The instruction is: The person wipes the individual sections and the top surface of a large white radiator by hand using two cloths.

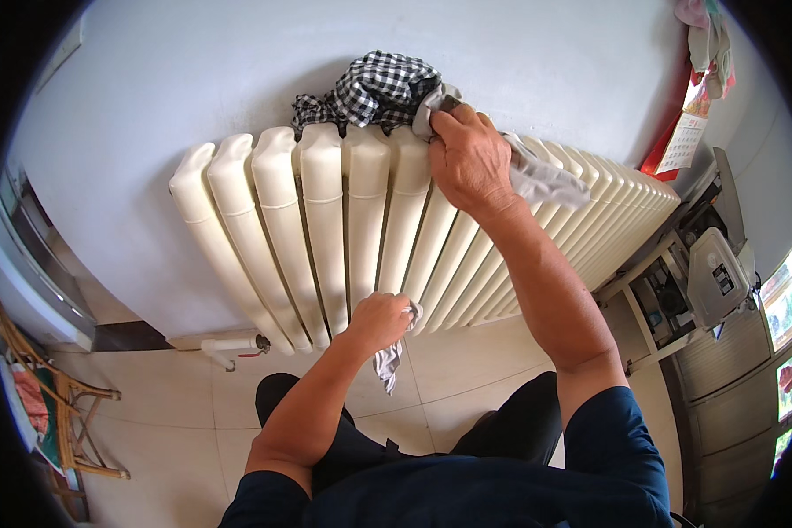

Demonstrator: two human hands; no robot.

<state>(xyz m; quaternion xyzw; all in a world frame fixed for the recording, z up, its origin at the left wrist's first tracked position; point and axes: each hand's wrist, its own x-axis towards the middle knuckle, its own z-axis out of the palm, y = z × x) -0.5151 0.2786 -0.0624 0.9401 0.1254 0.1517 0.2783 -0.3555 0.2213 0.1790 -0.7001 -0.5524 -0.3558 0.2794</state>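
Note:
My left hand (381,323) is closed around a small pale grey cloth (388,366), whose loose end hangs below my fist in front of the cream column radiator (323,218). Up at the radiator's top, my right hand (472,155) grips a light grey cloth (426,112) with a dark patch showing near my fingers. A bunched black-and-white checked cloth (386,86) lies on the radiator against the wall, just left of that hand. Another pale grey cloth piece (551,181) drapes over the columns behind my right wrist; I cannot tell if both pieces are joined.
A white pipe with a red-handled valve (254,346) juts out at the radiator's lower left. A bamboo chair (82,409) stands at left. On the right are a cabinet (660,303), a wall calendar (683,142) and hanging cloths (709,46). Floor tiles (435,376) lie below.

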